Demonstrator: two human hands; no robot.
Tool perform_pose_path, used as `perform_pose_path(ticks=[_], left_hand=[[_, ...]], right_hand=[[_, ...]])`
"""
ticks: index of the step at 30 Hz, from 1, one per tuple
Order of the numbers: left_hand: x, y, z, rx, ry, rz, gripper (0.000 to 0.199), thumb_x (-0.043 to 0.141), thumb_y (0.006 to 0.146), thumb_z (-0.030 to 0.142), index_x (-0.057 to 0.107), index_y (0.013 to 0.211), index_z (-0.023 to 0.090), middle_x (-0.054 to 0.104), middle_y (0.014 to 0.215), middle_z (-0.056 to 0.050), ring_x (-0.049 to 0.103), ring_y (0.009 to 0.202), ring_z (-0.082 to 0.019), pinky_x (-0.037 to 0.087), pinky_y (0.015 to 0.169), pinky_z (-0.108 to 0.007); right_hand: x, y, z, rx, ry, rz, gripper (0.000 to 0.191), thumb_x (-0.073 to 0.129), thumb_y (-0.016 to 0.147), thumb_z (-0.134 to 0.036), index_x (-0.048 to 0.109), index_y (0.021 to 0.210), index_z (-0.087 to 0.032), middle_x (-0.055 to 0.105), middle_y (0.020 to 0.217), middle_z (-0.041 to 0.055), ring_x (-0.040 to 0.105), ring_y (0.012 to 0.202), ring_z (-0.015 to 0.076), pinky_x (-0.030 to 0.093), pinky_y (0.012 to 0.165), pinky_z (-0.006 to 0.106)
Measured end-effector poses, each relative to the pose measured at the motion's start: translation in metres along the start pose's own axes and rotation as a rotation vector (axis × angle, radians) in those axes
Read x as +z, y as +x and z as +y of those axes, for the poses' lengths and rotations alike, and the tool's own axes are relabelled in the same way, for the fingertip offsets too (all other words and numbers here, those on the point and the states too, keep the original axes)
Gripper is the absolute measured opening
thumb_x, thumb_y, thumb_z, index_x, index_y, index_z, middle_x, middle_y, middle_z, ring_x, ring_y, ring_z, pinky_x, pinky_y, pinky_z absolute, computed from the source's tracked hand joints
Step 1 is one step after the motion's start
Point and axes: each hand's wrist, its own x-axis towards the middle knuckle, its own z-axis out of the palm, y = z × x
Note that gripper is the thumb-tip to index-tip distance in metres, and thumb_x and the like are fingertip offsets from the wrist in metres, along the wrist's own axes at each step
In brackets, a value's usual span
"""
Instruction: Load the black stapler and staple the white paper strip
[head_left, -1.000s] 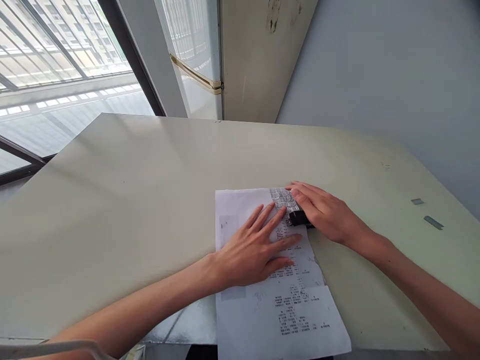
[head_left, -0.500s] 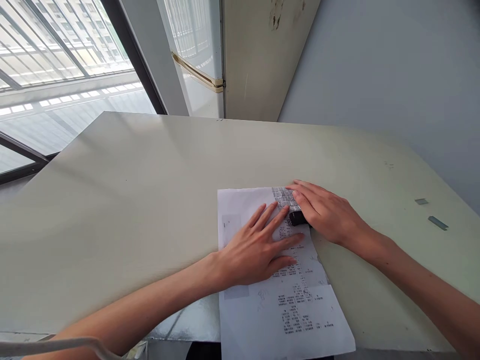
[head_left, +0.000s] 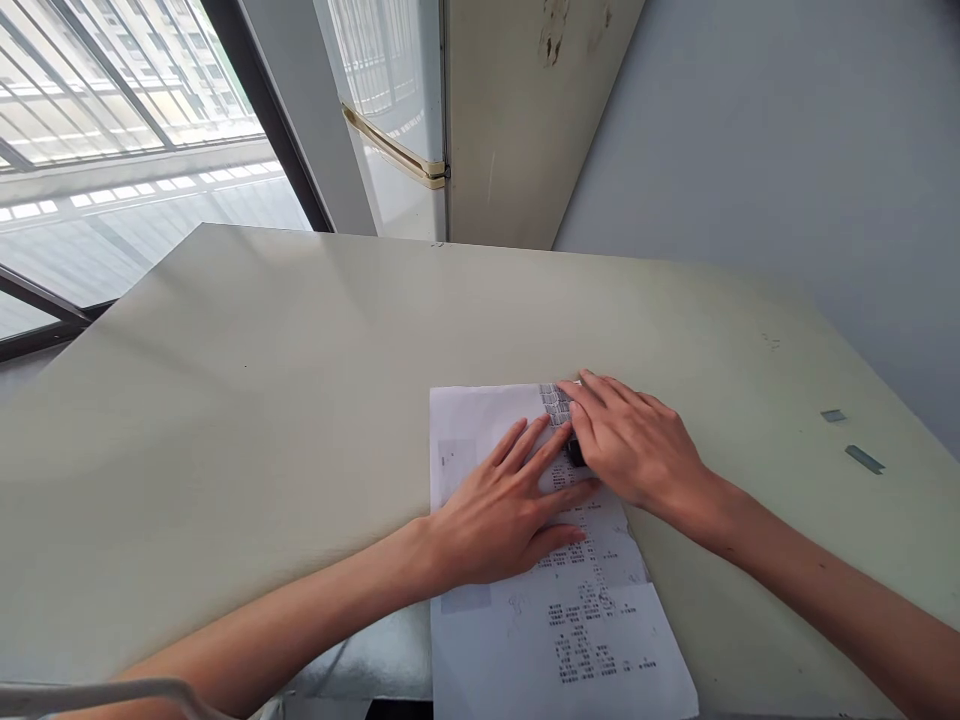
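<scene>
A printed sheet of paper (head_left: 487,660) lies on the table, its lower end reaching past the front edge. My left hand (head_left: 499,515) rests flat on the sheet with its fingers spread, holding nothing. Near the sheet's upper right, my right hand (head_left: 630,435) is curled over a small black roller stamp (head_left: 576,452). Only one dark end of the stamp shows; my palm and fingers hide the rest. Just left of the right fingertips is a band of dense dark pattern (head_left: 553,403) on the paper. The left index fingertip almost meets the stamp.
The pale table (head_left: 300,350) spreads wide around the sheet. Two small grey strips (head_left: 865,460) lie at its right. Behind it stand a fridge (head_left: 510,130) and a grey wall (head_left: 750,130). A pale cable (head_left: 112,692) crosses the lower left corner.
My right hand has slid left across the sheet with the stamp, covering more of the dark pattern. My left hand keeps its place on the paper. The view has shifted slightly.
</scene>
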Motion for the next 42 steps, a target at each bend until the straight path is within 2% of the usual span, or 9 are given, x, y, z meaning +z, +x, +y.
perform_pose_path(ticks=[5,10,14,21,25,29,35,38,42], left_hand=[[-0.001,0.000,0.000,0.007,0.030,-0.013,0.051,0.053,0.109,0.048,0.055,0.155,0.028,0.013,0.179,-0.010,0.009,0.164,-0.037,0.019,0.133,-0.060],[0.000,-0.002,-0.003,0.033,0.041,-0.012,0.051,0.052,0.109,0.050,0.056,0.154,0.027,0.011,0.179,-0.009,0.011,0.164,-0.039,0.019,0.133,-0.060],[-0.007,-0.008,-0.006,0.043,0.050,-0.019,0.050,0.053,0.109,0.049,0.056,0.155,0.031,0.011,0.179,-0.006,0.012,0.164,-0.040,0.021,0.132,-0.060],[-0.035,-0.039,-0.011,-0.022,0.098,-0.049,0.057,0.053,0.108,0.051,0.046,0.161,0.031,0.025,0.176,-0.008,0.013,0.164,-0.037,0.025,0.131,-0.061],[-0.046,-0.070,-0.018,-0.104,0.139,-0.037,0.065,0.057,0.106,0.052,0.037,0.166,0.036,0.019,0.177,-0.003,0.014,0.164,-0.036,0.027,0.130,-0.061],[-0.055,-0.093,-0.025,-0.142,0.174,-0.004,0.064,0.060,0.106,0.044,0.036,0.165,0.040,0.020,0.177,0.000,0.022,0.163,-0.035,0.029,0.129,-0.061],[-0.067,-0.108,-0.027,-0.136,0.186,-0.039,0.071,0.066,0.102,0.045,0.035,0.165,0.044,0.029,0.174,0.002,0.030,0.160,-0.036,0.037,0.126,-0.062],[-0.066,-0.101,-0.027,-0.131,0.230,-0.078,0.075,0.068,0.100,0.048,0.033,0.167,0.041,0.029,0.174,0.000,0.028,0.161,-0.036,0.035,0.126,-0.062],[-0.054,-0.056,-0.029,-0.103,0.230,-0.072,0.068,0.063,0.103,0.048,0.038,0.165,0.038,0.028,0.175,-0.002,0.027,0.161,-0.035,0.030,0.129,-0.060]], right_hand=[[-0.001,0.003,0.001,-0.019,0.045,-0.023,0.053,0.029,0.110,-0.029,0.061,0.150,-0.017,0.057,0.158,0.0157,0.057,0.143,0.0330,0.051,0.112,0.055],[-0.012,-0.002,0.016,0.084,0.432,-0.094,0.051,0.027,0.112,-0.039,0.062,0.148,-0.029,0.060,0.157,0.0025,0.054,0.147,0.0277,0.047,0.118,0.051],[-0.016,-0.025,0.034,0.030,0.662,-0.055,0.049,0.029,0.112,-0.053,0.062,0.143,-0.033,0.063,0.153,0.0022,0.058,0.142,0.0272,0.050,0.116,0.047],[0.009,-0.064,0.062,-0.186,0.519,0.111,0.040,0.050,0.108,-0.053,0.060,0.138,-0.028,0.073,0.130,0.0088,0.068,0.120,0.0308,0.057,0.100,0.049],[0.020,-0.073,0.073,-0.052,0.537,0.217,0.036,0.050,0.107,-0.055,0.063,0.127,-0.029,0.076,0.117,0.0072,0.073,0.095,0.0279,0.059,0.086,0.045],[0.027,-0.071,0.088,0.172,0.610,0.227,0.043,0.058,0.100,-0.064,0.064,0.127,-0.031,0.076,0.117,0.0054,0.062,0.061,0.0194,0.057,0.066,0.040],[0.033,-0.053,0.106,0.353,0.813,0.279,0.048,0.068,0.091,-0.069,0.071,0.115,-0.027,0.074,0.090,0.0036,0.059,0.061,0.0195,0.051,0.059,0.035],[0.033,-0.051,0.109,0.452,0.939,0.283,0.050,0.072,0.087,-0.068,0.072,0.114,-0.026,0.070,0.081,0.0009,0.050,0.053,0.0153,0.045,0.050,0.031],[0.029,-0.052,0.111,0.489,1.052,0.398,0.047,0.076,0.086,-0.063,0.072,0.112,-0.024,0.071,0.092,0.0034,0.062,0.075,0.0200,0.051,0.060,0.030]])
